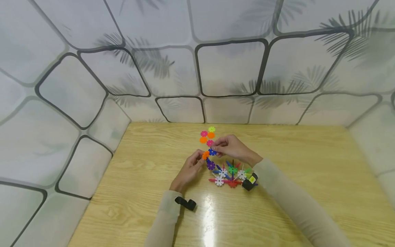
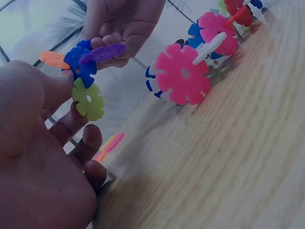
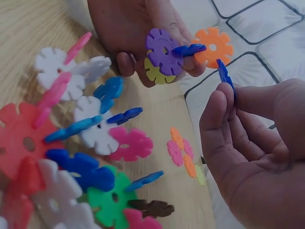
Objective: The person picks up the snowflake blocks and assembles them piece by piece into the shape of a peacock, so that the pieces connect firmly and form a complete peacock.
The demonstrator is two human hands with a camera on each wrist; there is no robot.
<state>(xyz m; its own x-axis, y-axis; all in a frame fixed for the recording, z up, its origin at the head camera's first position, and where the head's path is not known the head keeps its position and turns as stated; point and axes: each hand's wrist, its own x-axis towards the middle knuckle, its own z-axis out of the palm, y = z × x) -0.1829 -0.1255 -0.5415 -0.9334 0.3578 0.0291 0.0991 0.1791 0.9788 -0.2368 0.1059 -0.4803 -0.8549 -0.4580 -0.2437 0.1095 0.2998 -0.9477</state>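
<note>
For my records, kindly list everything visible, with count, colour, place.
Table: one, light brown, foreground
Walls: three, pale, around it
Joined piece: one, purple, blue, orange, yellow-green, above table
Single disc: one, blue, beside it
Flat discs: five, orange, pink, yellow-green, on table
Larger build: one, multicoloured, on table
Wrist devices: two, black, on wrists
Sleeves: two, beige, on arms
Left hand: one, bare, holding joined piece
Right hand: one, bare, pinching single disc

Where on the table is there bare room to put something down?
The table is free left of the left grip, right of the right sleeve, and between both sleeves, nearer than the disc cluster. Crowded: the middle, with that cluster, flat discs and held discs.
</note>
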